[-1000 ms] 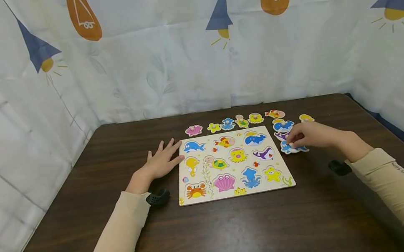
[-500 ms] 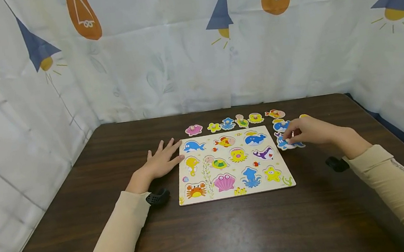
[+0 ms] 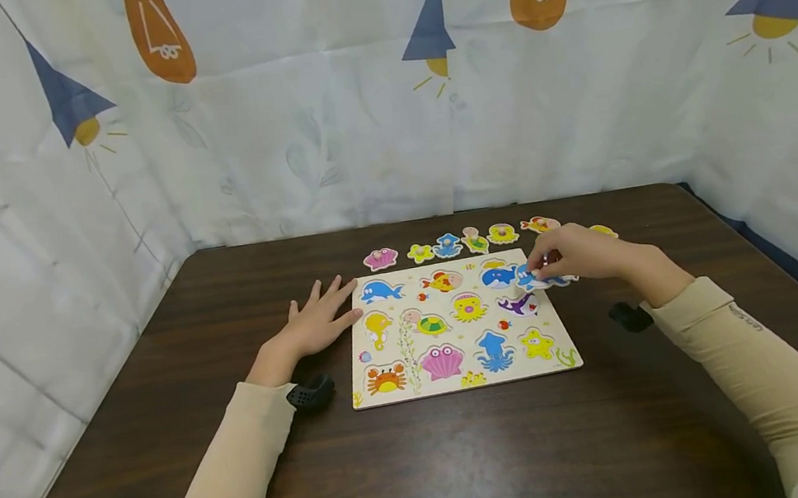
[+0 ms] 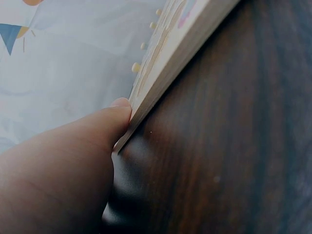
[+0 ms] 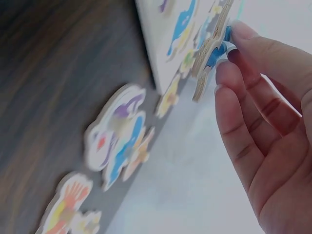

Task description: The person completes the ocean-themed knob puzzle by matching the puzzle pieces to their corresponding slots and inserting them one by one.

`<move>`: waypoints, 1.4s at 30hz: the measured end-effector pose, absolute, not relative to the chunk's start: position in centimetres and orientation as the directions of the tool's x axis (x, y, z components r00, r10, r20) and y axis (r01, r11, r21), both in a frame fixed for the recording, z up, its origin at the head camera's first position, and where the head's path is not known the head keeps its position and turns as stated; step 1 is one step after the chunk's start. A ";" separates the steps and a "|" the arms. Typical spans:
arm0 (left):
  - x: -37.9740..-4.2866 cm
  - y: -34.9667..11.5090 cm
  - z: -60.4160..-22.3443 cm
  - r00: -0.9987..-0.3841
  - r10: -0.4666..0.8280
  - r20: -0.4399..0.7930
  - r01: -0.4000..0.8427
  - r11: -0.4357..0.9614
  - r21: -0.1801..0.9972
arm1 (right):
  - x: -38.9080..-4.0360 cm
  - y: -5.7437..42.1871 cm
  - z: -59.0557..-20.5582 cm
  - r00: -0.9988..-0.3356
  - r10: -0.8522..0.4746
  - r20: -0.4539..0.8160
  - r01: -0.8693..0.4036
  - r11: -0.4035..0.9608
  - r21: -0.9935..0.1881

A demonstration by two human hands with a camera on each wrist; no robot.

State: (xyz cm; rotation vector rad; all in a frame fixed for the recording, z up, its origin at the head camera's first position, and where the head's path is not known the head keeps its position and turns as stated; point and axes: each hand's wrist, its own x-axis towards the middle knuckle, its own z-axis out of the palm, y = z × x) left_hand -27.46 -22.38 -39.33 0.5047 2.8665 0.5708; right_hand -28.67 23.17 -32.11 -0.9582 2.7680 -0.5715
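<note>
My right hand (image 3: 579, 250) pinches a blue dolphin puzzle piece (image 3: 526, 277) between thumb and fingertips, over the right edge of the puzzle board (image 3: 458, 336). In the right wrist view this puzzle piece (image 5: 210, 54) is tilted edge-on, apart from the pieces on the table. The board shows printed sea animals, with a blue whale and a purple whale close to the held piece. At the board's left edge lies my left hand (image 3: 313, 324), fingers spread and straight; its thumb (image 4: 119, 114) touches the board's side.
Behind the board runs a row of knobbed pieces: a pink shell (image 3: 380, 259), yellow star (image 3: 420, 254), blue squid (image 3: 447, 247), turtle (image 3: 474, 240), octopus (image 3: 502, 234) and fish (image 3: 540, 224). A purple whale piece (image 5: 100, 146) and an orange crab piece (image 5: 73, 192) lie to the right.
My right hand has lifted the dolphin piece from the group at the right and carried it left to the board's edge. The left hand has stayed in place.
</note>
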 end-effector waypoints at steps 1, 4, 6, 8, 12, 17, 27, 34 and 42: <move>-27.5 -22.4 -39.3 -0.927 0.361 -0.102 0.294 0.868 0.399 | -28.8 22.8 -32.1 -0.784 -0.621 -0.019 -0.563 0.723 -0.401; -27.6 -22.4 -39.4 -0.926 0.364 -0.101 0.298 0.867 0.400 | -29.1 21.8 -31.9 -0.787 -0.618 -0.008 -0.565 0.725 -0.395; -27.6 -22.4 -39.4 -0.927 0.363 -0.098 0.298 0.868 0.398 | -29.3 21.2 -31.7 -0.785 -0.620 -0.005 -0.568 0.723 -0.394; -27.6 -22.4 -39.4 -0.927 0.362 -0.095 0.298 0.867 0.398 | -29.4 20.6 -31.4 -0.782 -0.624 -0.006 -0.571 0.719 -0.395; -27.5 -22.4 -39.3 -0.928 0.361 -0.093 0.298 0.868 0.398 | -29.8 19.6 -31.3 -0.773 -0.634 0.001 -0.587 0.714 -0.382; -27.4 -22.5 -39.2 -0.928 0.361 -0.091 0.297 0.866 0.401 | -30.5 18.3 -31.5 -0.747 -0.664 0.027 -0.625 0.689 -0.368; -27.4 -22.6 -39.4 -0.928 0.359 -0.103 0.291 0.868 0.402 | -31.3 15.2 -31.6 -0.744 -0.667 0.033 -0.620 0.672 -0.405; -27.3 -22.4 -39.2 -0.927 0.359 -0.103 0.292 0.868 0.401 | -31.9 13.3 -31.9 -0.745 -0.666 0.038 -0.617 0.666 -0.419; -27.1 -22.4 -39.2 -0.928 0.358 -0.103 0.291 0.869 0.401 | -32.4 11.0 -32.3 -0.744 -0.667 0.033 -0.616 0.666 -0.420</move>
